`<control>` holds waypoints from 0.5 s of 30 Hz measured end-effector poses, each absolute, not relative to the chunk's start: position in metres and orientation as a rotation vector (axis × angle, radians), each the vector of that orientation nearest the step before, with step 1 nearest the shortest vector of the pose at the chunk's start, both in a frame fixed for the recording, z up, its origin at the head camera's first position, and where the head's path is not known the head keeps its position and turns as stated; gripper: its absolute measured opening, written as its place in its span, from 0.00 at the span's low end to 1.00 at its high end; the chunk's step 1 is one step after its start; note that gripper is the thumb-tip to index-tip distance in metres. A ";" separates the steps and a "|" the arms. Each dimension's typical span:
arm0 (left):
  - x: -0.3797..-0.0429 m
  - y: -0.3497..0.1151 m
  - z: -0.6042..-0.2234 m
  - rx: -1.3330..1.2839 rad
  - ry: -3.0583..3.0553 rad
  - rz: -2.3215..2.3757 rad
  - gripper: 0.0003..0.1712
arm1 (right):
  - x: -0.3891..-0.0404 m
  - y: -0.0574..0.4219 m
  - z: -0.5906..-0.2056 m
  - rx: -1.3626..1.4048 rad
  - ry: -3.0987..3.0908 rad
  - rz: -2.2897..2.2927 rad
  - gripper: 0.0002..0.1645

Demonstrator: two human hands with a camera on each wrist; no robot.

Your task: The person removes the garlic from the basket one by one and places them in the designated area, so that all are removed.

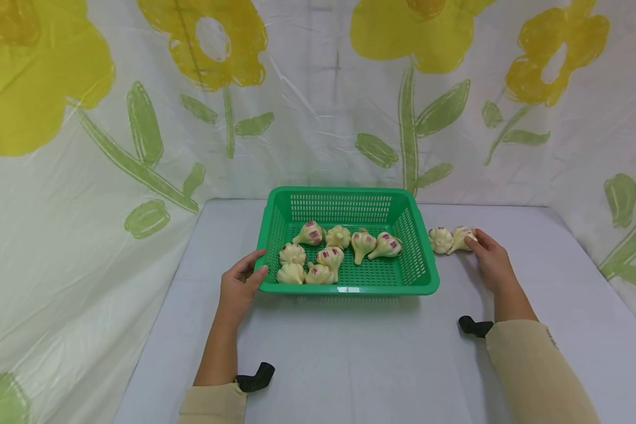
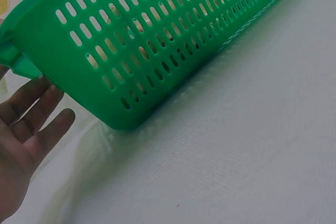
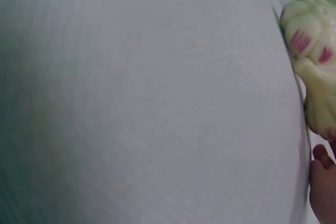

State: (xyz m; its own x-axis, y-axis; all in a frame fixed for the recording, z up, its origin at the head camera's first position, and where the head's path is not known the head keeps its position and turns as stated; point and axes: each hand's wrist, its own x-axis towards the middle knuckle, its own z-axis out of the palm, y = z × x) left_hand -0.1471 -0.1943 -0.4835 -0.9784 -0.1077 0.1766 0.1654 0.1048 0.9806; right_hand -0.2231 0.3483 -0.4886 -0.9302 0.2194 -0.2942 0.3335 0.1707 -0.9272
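A green plastic basket (image 1: 350, 290) stands on the table with several garlic bulbs (image 1: 331, 257) inside, cream with purple streaks. At its left side my left hand (image 1: 238, 285) holds the rim, thumb on top. In the left wrist view, the fingers (image 2: 39, 116) lie against the outer wall beneath the rim. To the right of the basket, two more garlic bulbs lie side by side. My right hand (image 1: 492, 259) pinches the right-hand garlic bulb (image 1: 460, 238); the other bulb (image 1: 441, 240) touches it. The right wrist view catches both bulbs and part of the hand (image 3: 323, 187) at its edge.
A white cloth covers the table (image 1: 318, 365). Behind and at the sides hangs a white curtain (image 1: 307, 135) printed with yellow flowers and green leaves. Black wrist mounts (image 1: 257, 377) stick out at both sleeves.
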 end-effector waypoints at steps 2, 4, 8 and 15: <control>-0.147 -0.195 -0.483 -0.056 -2.176 -1.969 0.21 | -0.223 0.348 -0.488 0.545 2.341 -1.886 0.52; -0.148 -0.195 -0.483 -0.057 -2.172 -1.977 0.21 | -0.223 0.348 -0.487 0.538 2.353 -1.886 0.53; -0.148 -0.195 -0.481 -0.052 -2.178 -2.004 0.22 | -0.222 0.347 -0.483 0.534 2.422 -1.829 0.55; -0.140 -0.192 -0.464 -0.057 -2.214 -1.994 0.23 | -0.220 0.336 -0.464 0.454 2.753 -1.580 0.51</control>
